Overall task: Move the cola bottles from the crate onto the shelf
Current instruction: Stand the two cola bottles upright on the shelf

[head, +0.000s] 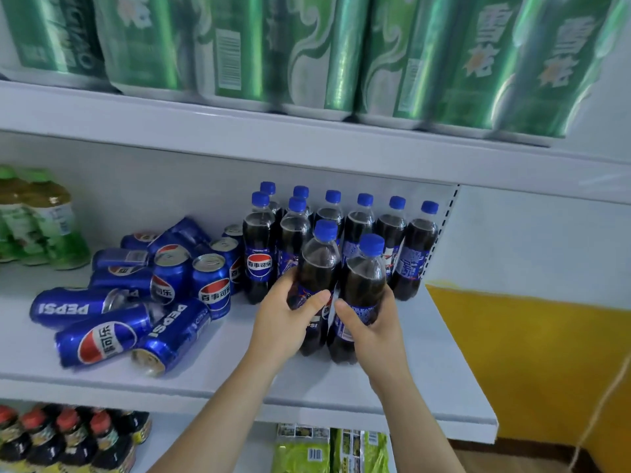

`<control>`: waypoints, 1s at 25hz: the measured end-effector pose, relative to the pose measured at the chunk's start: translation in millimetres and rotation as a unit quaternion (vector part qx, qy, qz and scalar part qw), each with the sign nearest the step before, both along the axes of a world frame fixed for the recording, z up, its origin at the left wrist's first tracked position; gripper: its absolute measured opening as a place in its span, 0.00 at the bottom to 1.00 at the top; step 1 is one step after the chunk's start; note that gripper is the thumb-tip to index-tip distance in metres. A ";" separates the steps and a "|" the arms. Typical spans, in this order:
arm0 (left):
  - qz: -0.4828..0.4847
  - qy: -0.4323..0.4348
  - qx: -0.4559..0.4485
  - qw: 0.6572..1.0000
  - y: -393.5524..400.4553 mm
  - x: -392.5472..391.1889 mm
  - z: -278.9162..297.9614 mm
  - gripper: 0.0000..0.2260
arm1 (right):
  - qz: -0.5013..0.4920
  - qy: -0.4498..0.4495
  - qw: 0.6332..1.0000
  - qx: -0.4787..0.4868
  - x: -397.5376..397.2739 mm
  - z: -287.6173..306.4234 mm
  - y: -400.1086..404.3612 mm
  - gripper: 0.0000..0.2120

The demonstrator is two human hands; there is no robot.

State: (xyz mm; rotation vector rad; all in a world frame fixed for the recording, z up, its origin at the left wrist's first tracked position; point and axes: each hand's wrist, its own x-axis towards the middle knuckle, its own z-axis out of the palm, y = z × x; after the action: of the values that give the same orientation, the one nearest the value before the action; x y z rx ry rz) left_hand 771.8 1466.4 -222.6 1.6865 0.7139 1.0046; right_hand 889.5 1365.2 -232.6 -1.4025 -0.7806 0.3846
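left bottle (316, 285): upright on shelf (239, 373), in front of the rows, touching or just beside right bottle; base looks down on the board.
right bottle (363, 295): upright beside it, slightly nearer the front lip.
left hand (285, 315): wrapped round left bottle at label height, thumb across the front.
right hand (370, 322): wrapped round right bottle at label height, thumb on the label.
handling: full, so likely weighty for size; walls stiff under pressure; label film smooth, probably slick. Mid-body hold near the label looks right; holding by the cap would let it swing.
back rows (341, 230): eight blue-capped bottles standing tight behind, some touching the held pair. Little slack; a hard push could topple them.
cans (136, 302): loose heap to the left, several on their sides, near the leftmost bottle. Could roll.
edges: shelf end and slotted upright (440, 227) close on the right; front lip just behind the right bottle.
open room: bare board in front of the pair and toward the front right.
headroom: upper shelf (239, 131) well above the caps.
crate: not in view.
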 end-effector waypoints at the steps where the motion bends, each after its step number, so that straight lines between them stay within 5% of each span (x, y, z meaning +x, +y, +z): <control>1: -0.009 -0.001 0.001 1.000 5.1 -0.5 -2.3 0.18 | -0.007 0.000 1.000 -0.002 -2.3 -1.7 3.5 0.25; 12: -0.049 0.058 0.061 0.995 29.8 3.8 -19.1 0.21 | -0.043 -0.067 0.995 -0.061 1.9 -7.3 17.3 0.27; 18: -0.013 0.291 0.116 0.950 24.6 -12.1 -49.2 0.22 | -0.019 -0.158 0.963 -0.217 12.6 -18.8 -0.5 0.37; 25: 0.050 0.293 0.088 0.951 22.3 5.7 -48.6 0.16 | -0.036 -0.192 0.931 -0.307 18.9 -17.1 -1.4 0.38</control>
State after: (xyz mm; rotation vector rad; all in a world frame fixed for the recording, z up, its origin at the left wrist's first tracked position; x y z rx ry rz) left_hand 777.5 1488.7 -271.2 2.1534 1.1273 0.6403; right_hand 908.4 1363.7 -249.7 -2.1335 -0.9661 0.3113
